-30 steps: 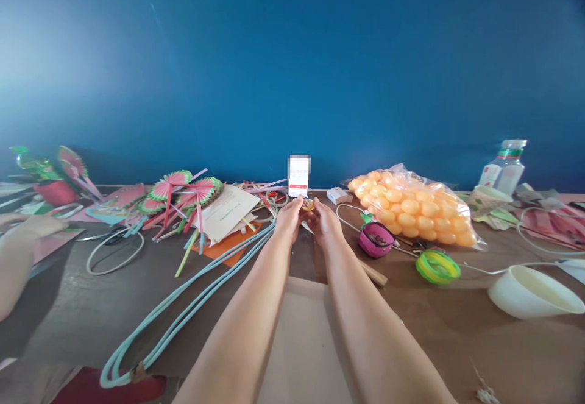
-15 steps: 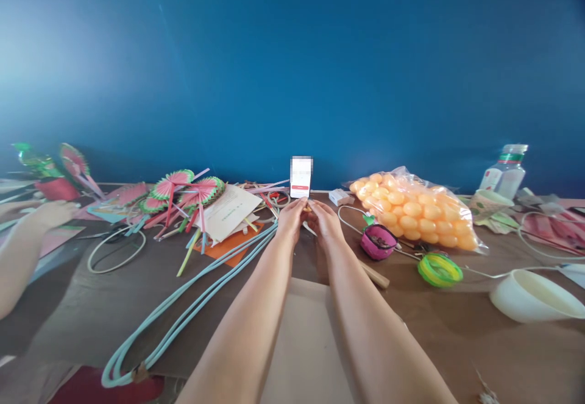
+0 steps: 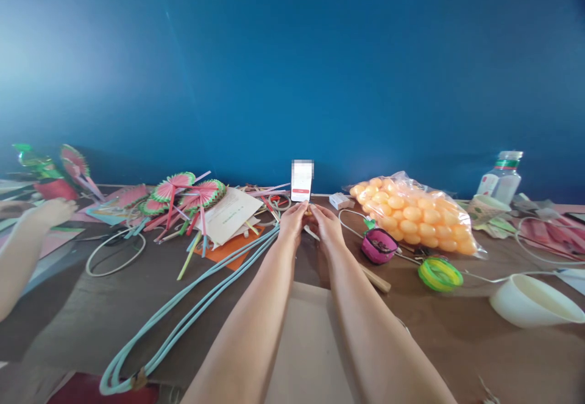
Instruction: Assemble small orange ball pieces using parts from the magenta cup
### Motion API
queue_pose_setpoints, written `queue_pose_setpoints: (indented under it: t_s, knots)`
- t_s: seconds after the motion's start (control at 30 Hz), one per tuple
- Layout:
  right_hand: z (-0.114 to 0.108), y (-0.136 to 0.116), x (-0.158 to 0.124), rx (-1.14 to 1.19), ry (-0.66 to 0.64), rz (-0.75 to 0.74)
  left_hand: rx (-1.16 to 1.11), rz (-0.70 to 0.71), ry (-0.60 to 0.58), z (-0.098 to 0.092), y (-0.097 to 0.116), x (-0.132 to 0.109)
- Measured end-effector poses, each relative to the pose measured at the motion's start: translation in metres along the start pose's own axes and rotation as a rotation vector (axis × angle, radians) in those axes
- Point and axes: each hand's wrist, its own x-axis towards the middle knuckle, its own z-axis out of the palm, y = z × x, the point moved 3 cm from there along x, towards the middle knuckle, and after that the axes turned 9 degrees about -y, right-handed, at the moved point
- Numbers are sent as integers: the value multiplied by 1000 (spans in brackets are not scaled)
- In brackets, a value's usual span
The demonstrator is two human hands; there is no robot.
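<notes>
My left hand (image 3: 292,221) and my right hand (image 3: 326,223) meet at mid-table, fingers bent inward and thumbs close together. Between their fingertips shows a bit of a small yellow-orange thing, too small and too covered to name. Just beyond the fingers a phone (image 3: 301,193) with a lit screen stands upright near the blue wall. A beige board (image 3: 313,331) lies beneath my forearms. A wooden stick (image 3: 375,279) sticks out from under my right forearm, and looped pale blue tubing (image 3: 196,306) runs along the left of my left arm.
Right of my hands are a bag of orange plastic balls (image 3: 414,214), a purple pouch (image 3: 379,245), a yellow-green coil (image 3: 439,274), a white bowl (image 3: 514,303) and a bottle (image 3: 503,178). To the left lie watermelon paper fans (image 3: 203,195) and papers (image 3: 231,218). Another person's hand (image 3: 52,215) works at far left.
The view has tipped upward slightly, so the table things sit a little lower. My hands stay together before the phone with hardly any finger movement. The other person's hand has shifted slightly.
</notes>
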Motion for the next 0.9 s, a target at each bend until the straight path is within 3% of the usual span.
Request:
queue_pose_setpoints:
  t_s: [0.9]
  knots:
    - [-2,-2,-1,29,24,9,-46,-31,-20,0,-5,3]
